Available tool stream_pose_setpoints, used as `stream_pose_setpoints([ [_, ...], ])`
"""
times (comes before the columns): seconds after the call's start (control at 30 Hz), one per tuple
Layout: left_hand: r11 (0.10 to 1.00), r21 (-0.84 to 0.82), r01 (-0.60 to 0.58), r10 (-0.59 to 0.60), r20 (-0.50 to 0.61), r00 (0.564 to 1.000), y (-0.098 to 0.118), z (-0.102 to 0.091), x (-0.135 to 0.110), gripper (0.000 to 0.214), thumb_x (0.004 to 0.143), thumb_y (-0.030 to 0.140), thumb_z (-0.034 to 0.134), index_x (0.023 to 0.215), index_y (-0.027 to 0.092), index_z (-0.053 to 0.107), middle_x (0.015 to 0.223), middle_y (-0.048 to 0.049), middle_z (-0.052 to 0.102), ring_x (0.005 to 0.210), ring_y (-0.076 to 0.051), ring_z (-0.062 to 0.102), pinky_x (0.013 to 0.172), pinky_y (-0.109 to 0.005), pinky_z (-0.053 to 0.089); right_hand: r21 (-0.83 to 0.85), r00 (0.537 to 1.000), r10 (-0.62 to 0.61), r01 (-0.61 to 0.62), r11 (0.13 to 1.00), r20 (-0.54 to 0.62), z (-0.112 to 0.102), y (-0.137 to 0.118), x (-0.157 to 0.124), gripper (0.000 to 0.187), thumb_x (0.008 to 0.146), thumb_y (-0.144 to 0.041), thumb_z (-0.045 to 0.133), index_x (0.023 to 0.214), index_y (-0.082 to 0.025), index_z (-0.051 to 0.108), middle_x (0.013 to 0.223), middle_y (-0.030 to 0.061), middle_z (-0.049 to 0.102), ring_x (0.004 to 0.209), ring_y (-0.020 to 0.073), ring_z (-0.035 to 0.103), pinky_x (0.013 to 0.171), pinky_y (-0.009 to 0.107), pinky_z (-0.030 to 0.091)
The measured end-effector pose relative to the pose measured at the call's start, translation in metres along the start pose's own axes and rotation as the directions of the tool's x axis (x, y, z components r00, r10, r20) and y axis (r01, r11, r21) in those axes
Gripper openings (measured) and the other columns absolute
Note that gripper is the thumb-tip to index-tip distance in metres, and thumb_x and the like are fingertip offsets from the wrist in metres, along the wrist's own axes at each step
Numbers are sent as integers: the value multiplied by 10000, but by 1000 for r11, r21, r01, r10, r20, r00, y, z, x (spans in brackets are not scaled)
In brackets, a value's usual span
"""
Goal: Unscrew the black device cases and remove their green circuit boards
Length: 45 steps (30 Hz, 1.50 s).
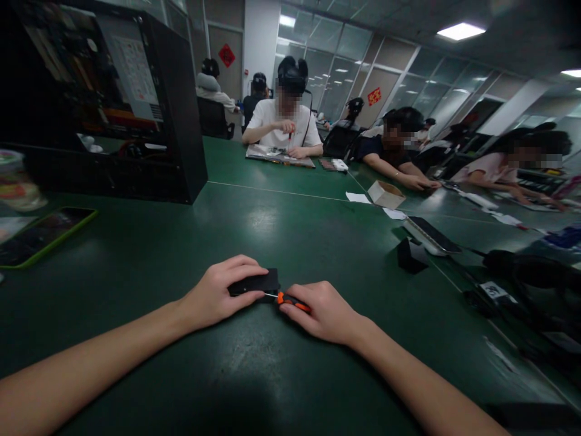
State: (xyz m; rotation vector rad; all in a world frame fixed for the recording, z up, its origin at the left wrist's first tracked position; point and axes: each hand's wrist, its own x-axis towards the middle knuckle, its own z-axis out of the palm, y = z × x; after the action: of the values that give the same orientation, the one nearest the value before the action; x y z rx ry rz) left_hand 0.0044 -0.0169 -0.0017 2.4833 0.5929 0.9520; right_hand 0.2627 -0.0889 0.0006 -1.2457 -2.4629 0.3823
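My left hand (222, 290) is closed round a flat black box-like device (265, 280), steadying it on the green tabletop. Its fingers lie over the top and the thumb presses the near side, so much of the device is covered. In my right hand (329, 315) is a screwdriver (290, 300) with an orange and black handle. The screwdriver lies nearly level, its thin metal shaft pointing left at the device's near edge. Whether the tip touches the device or sits in a gap, I cannot tell.
A black computer case (175, 109) stands at the back left, near a phone with a green edge (54, 233) and a cup (18, 181). At right are a small cardboard box (385, 195), a white device (431, 235) and black cables (526, 272). Several people work across the green table (290, 230).
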Motion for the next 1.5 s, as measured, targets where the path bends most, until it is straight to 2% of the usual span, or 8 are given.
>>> stream_pose_setpoints([
  [0.13,1000,-5,-6,6,1,1000,1,0,0,323,929,258,724,1243,189,694,1152,-87,699,1018,-201,696,894,-305,571,15,1000,-18,18,1000,7,-5,8,0,339,1034,-426,480,926,-166,669,733,21,670,608,123,581,597,239,379],
  [0.33,1000,2,-4,4,4,1000,0,1,1,337,931,273,714,1261,206,699,1161,-93,702,1020,-214,699,905,-334,582,-39,996,-75,73,997,-49,-10,20,-3,384,1032,-451,480,862,-166,673,686,26,638,595,126,569,597,255,366],
  [0.7,1000,-2,14,-14,-4,1000,-3,2,-2,357,927,274,723,1279,220,696,1168,-89,701,1026,-213,698,902,-324,581,41,999,42,-41,998,-13,2,0,1,321,1029,-422,479,863,-184,617,707,11,642,588,118,552,597,237,363],
  [0.83,1000,22,16,-15,-12,1000,-4,2,-1,354,935,275,712,1286,228,698,1168,-88,702,1027,-216,699,910,-333,582,5,997,77,-78,997,21,2,-2,2,319,1036,-426,473,875,-189,615,718,12,646,604,125,565,609,244,360],
  [1.33,999,45,28,-26,-30,999,0,0,0,316,951,286,673,1259,228,715,1175,-93,701,1019,-223,702,902,-343,590,-70,999,35,-33,997,27,-7,5,2,291,1026,-420,513,902,-191,643,765,19,685,644,131,594,618,252,377],
  [1.5,993,115,-36,40,-35,999,-1,0,-1,332,950,280,678,1278,247,713,1141,-93,699,1028,-235,672,910,-375,574,-79,999,27,-25,997,31,-7,5,1,315,1030,-430,502,886,-187,640,760,18,677,635,126,581,613,251,373],
])
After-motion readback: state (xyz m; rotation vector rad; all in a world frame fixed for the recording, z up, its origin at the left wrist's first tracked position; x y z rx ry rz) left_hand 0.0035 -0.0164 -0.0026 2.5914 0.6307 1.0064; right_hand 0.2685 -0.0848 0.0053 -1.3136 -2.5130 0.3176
